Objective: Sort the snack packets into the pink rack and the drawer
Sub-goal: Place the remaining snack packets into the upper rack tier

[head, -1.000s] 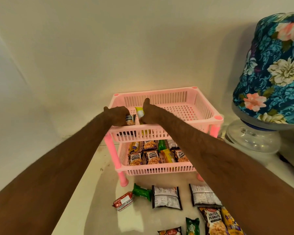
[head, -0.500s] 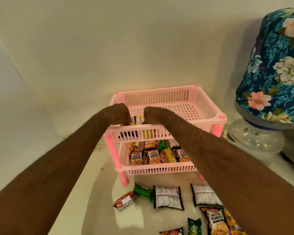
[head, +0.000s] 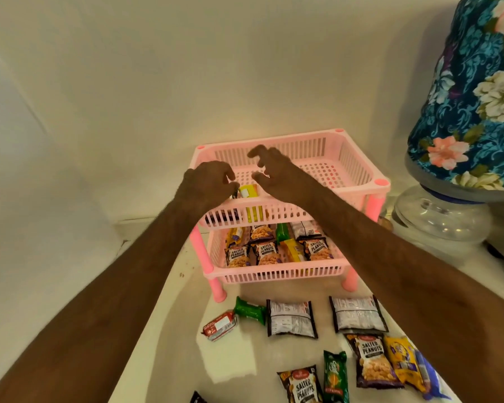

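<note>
Over the top tier of the pink rack [head: 358, 181]: left hand [head: 205, 184], fingers curled, touching a dark packet [head: 233, 195] beside a yellow packet [head: 249, 191]; right hand [head: 274, 173] wide, holding nothing. More peanut packets [head: 264, 253] in the lower tier, others [head: 291, 318] loose on the bench [head: 181, 330].

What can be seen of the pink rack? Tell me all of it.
The pink rack is a two-tier stand of glossy plastic, each tier a slotted basket with perforated floor, joined by round corner legs. It stands upright on the pale counter against the wall. The lower tier is packed with snack packets; the upper holds a yellow packet and a dark one at its front left. Both hands hover over the upper tier; whether they touch the rack cannot be told.
</note>
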